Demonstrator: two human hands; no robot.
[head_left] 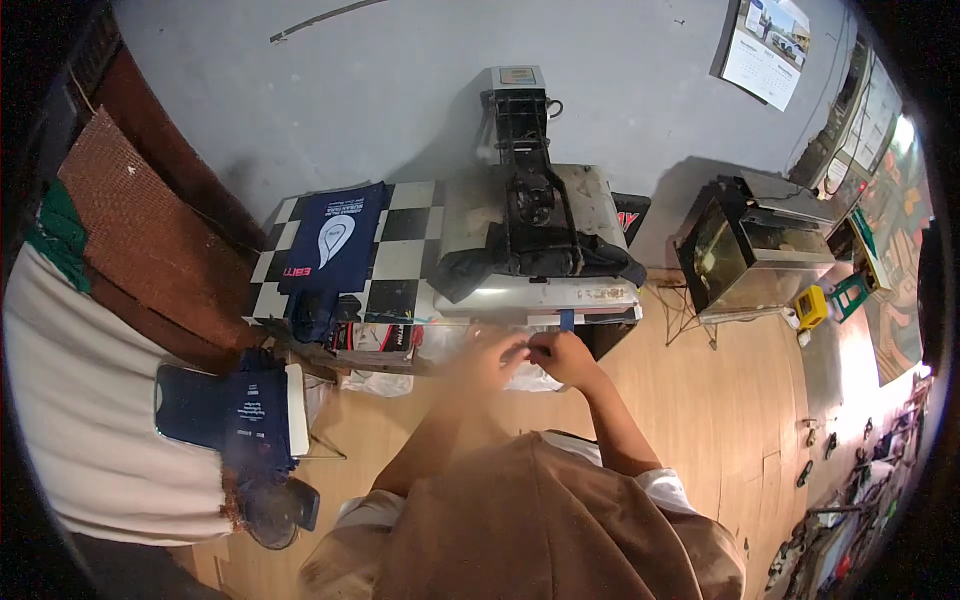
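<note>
My right hand (pixel 562 358) is at the near edge of the table, below the front of a heat press (pixel 533 215). Its fingers are curled around something small and dark that I cannot make out. Close beside it, my left hand (pixel 493 358) is smeared by motion, so its fingers do not show clearly. A short blue strap (pixel 567 320) hangs from the press's lower plate just above my right hand. Dark cloth (pixel 480 268) drapes over the front of the press. To the left, a navy printed fabric bag (pixel 335 240) lies flat on the checkered tabletop (pixel 405 225).
Several navy printed bags (pixel 258 405) are stacked on a seat at the left, by a cream curtain (pixel 90 390). A glass fish tank (pixel 755 255) on a thin metal stand is at the right. Plastic bags (pixel 378 383) lie under the table. A calendar (pixel 765 55) hangs on the wall.
</note>
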